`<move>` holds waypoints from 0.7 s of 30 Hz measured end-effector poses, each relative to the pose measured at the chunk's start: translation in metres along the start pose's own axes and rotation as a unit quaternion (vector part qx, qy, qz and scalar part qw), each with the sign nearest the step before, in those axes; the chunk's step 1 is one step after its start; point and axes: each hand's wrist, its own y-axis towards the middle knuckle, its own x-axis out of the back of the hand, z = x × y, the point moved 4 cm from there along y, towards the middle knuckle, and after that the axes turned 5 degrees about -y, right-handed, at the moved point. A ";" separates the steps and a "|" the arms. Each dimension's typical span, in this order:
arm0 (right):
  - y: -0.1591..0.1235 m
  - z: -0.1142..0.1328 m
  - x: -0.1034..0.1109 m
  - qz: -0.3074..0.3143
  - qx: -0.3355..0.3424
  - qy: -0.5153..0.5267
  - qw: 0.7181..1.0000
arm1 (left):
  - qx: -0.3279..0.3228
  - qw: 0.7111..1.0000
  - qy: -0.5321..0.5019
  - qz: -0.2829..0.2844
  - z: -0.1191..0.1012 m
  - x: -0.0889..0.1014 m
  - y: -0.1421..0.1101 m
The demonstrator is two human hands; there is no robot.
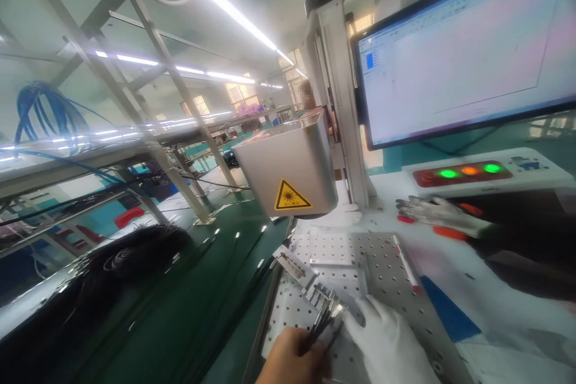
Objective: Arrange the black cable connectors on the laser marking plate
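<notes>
While the bare left hand (292, 360) grips a small bundle of thin dark cables (324, 319) with its fingers closed round them, the white-gloved right hand (387, 342) lies just beside, its fingers resting partly curled against the metal connector ends; whether they pinch anything I cannot tell. The connector tips sit at the near edge of a ridged metal fixture (299, 270) on the perforated plate (382, 270), below the laser marker head (290, 171) with its yellow warning label (292, 196).

To do this well, I judge the plugs should be kept fanned flat and parallel so each drops squarely into a groove, with the cables held low to avoid twisting.

The plate is matte grey aluminium dotted with a regular grid of holes; the fixture is bright and stepped. A slim white pen with a red tip (406, 264) lies on the plate. The bench to the left is glossy dark green, carrying coiled black cables (135, 249). Another person's gloved hand (438, 213) rests near a console with lit buttons (468, 171).
</notes>
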 end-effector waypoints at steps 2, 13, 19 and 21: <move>0.000 0.000 -0.001 -0.009 -0.056 -0.015 0.998 | 0.015 1.000 0.014 0.006 -0.004 0.001 0.001; -0.008 -0.018 0.011 0.132 0.119 -0.008 0.984 | 0.001 0.999 0.043 0.010 -0.025 -0.013 -0.005; 0.001 -0.014 0.032 0.105 0.166 -0.040 0.980 | -0.002 0.998 0.054 -0.015 -0.021 -0.017 -0.004; 0.001 -0.017 0.031 0.116 0.175 -0.038 0.977 | -0.008 0.999 0.035 0.018 -0.020 -0.015 -0.003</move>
